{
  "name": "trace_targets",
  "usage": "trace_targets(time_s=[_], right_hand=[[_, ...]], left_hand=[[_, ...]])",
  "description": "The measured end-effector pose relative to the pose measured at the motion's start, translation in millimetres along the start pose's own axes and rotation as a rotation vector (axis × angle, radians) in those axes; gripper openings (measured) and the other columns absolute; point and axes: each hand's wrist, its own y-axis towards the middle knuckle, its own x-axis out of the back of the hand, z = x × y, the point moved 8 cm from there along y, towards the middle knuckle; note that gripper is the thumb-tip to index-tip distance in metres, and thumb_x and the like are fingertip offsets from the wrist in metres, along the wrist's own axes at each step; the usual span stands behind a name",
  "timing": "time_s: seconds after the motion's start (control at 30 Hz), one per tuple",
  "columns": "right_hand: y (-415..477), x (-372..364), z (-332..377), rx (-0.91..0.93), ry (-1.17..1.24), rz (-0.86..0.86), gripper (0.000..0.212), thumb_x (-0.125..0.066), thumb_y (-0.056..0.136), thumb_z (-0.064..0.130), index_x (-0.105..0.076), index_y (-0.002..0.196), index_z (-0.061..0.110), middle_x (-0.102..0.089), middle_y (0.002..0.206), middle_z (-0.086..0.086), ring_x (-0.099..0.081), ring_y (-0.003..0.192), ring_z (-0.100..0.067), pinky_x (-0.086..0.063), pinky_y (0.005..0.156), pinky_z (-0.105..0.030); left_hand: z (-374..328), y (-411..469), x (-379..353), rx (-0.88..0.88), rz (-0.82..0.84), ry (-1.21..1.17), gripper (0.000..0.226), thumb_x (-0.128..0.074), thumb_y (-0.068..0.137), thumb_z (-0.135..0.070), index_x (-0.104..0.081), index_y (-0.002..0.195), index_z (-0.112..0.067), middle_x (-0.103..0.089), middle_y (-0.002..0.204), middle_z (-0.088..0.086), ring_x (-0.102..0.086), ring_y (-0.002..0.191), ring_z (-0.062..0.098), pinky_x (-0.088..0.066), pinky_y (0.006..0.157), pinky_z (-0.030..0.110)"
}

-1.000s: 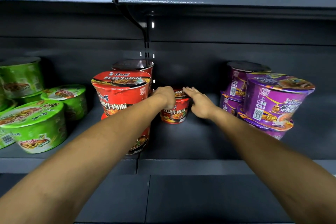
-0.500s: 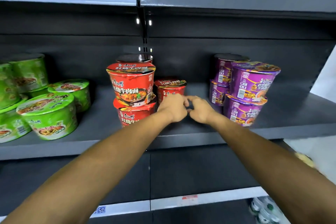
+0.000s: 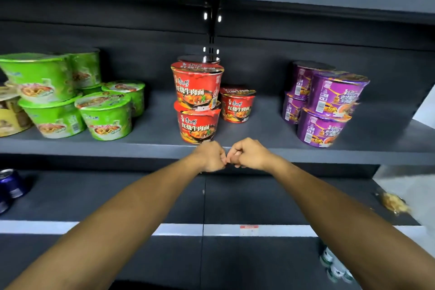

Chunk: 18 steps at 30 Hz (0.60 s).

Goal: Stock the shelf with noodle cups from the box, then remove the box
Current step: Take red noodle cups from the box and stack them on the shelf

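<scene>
Red noodle cups stand mid-shelf on the dark grey shelf [image 3: 153, 146]: a stack of two [image 3: 197, 101] in front, another behind it, and a single red cup [image 3: 237, 105] to the right, further back. My left hand [image 3: 210, 155] and my right hand [image 3: 249, 154] are curled into fists, knuckles nearly touching, just in front of the shelf's front edge and below the red stack. Neither hand holds anything. No box is in view.
Green noodle cups [image 3: 103, 115] are stacked at the left, with a yellow one [image 3: 9, 117] at the edge. Purple noodle cups [image 3: 329, 106] are stacked at the right. The lower shelf holds blue cans [image 3: 11, 186] at left and a packet [image 3: 394, 202] at right.
Both hands have let go of the single red cup deep on the shelf and drawn back to the front edge, closing into fists. The view has pulled back and dropped.
</scene>
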Motion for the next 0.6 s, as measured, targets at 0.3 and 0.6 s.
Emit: trace_targets(time_s=[0.3,0.6], right_hand=[[-40.8,-153.0,-10.8,-0.018,0.127,0.377,0.007,-0.065,0.084,0.013,-0.070,0.087,0.009,-0.065,0.071,-0.003,-0.062,0.066,-0.012,-0.050,0.061,-0.022],[-67.6,-295.8,12.7,-0.041,0.164,0.698,0.026,-0.066,0.087,0.024,-0.068,0.105,0.006,-0.070,0.102,-0.009,-0.068,0.093,-0.016,-0.053,0.084,-0.029]], left_hand=[[73.1,-93.8,-92.0,0.210,0.209,0.080,0.026,-0.057,0.088,-0.027,-0.071,0.105,-0.014,-0.069,0.111,0.005,-0.063,0.106,0.024,-0.049,0.085,0.028],[182.2,-178.6,-160.2,0.426,0.420,-0.078,0.021,-0.055,0.087,-0.030,-0.067,0.089,-0.012,-0.069,0.094,0.008,-0.063,0.087,0.023,-0.049,0.079,0.030]])
